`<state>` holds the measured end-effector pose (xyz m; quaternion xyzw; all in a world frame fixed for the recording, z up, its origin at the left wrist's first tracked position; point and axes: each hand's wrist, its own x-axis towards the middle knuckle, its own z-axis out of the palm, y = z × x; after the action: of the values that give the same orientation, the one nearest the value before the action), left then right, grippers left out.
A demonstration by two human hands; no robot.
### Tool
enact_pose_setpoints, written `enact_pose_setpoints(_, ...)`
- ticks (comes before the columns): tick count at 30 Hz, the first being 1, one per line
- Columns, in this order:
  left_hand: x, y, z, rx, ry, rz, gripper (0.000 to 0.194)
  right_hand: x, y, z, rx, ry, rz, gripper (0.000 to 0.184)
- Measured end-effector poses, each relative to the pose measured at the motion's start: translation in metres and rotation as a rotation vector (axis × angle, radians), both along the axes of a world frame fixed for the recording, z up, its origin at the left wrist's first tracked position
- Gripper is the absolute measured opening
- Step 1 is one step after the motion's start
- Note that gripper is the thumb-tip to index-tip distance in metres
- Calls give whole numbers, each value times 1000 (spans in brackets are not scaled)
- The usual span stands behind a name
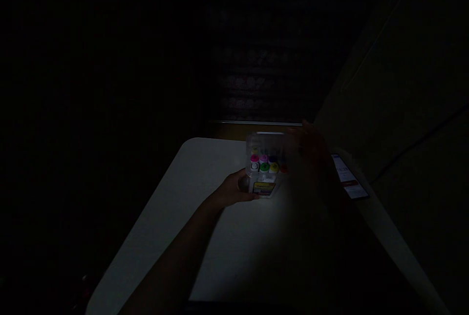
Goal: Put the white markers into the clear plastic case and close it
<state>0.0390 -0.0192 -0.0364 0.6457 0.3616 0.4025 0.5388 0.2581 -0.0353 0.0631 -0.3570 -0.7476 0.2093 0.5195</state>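
Note:
A clear plastic marker case [262, 189] stands on the white table, with a yellow and dark label on its near side. Its lid [266, 138] looks raised at the back. Inside, several capped markers [264, 166] show pink, lilac, green, yellow, dark blue and red tops. My left hand [231, 190] grips the case from its left side, thumb across the lower front. By the lid's right edge is my right hand [310, 143], dark and smeared by motion. Whether it touches the lid or holds anything cannot be made out.
A phone [350, 177] with a lit screen lies near the right edge of the white table [176, 193]. A dark cable [406, 146] runs along the wall on the right. The room around is very dark, and a shadow covers the table's right part.

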Motion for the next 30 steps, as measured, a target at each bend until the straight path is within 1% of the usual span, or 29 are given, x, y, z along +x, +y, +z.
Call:
enact_pose_setpoints(4,0,0,-1,-25,-33,-1,62,-1,-7,6,106,-185,83,39)
enact_pose_setpoints(7,1,0,-1,-42,-38,2,64,-3,-11,9,218,-358,46,36)
enact_pose_setpoints(10,1,0,-1,-41,-52,2,65,-5,-15,11,335,-486,3,33)
enact_pose_setpoints(12,1,0,1,-35,-56,-5,58,-6,-16,10,385,-559,-5,37)
enact_pose_setpoints(14,1,1,1,-27,-42,3,52,-8,-17,9,419,-630,-15,47)
enact_pose_setpoints(16,1,1,1,-22,-22,20,54,-10,-17,7,439,-697,-51,56)
enact_pose_setpoints(19,1,3,0,-16,-24,40,67,-15,-14,3,456,-718,-133,58)
enact_pose_setpoints(21,1,3,0,-21,-35,44,71,-17,-12,1,462,-690,-156,56)
enact_pose_setpoints(24,1,2,1,-33,-39,43,69,-16,-8,-2,490,-654,-129,58)
enact_pose_setpoints(28,0,0,4,1,-49,52,68,-10,-6,-2,506,-646,-75,62)
enact_pose_setpoints(30,0,0,4,-7,-78,36,65,-8,-5,-1,489,-622,-51,57)
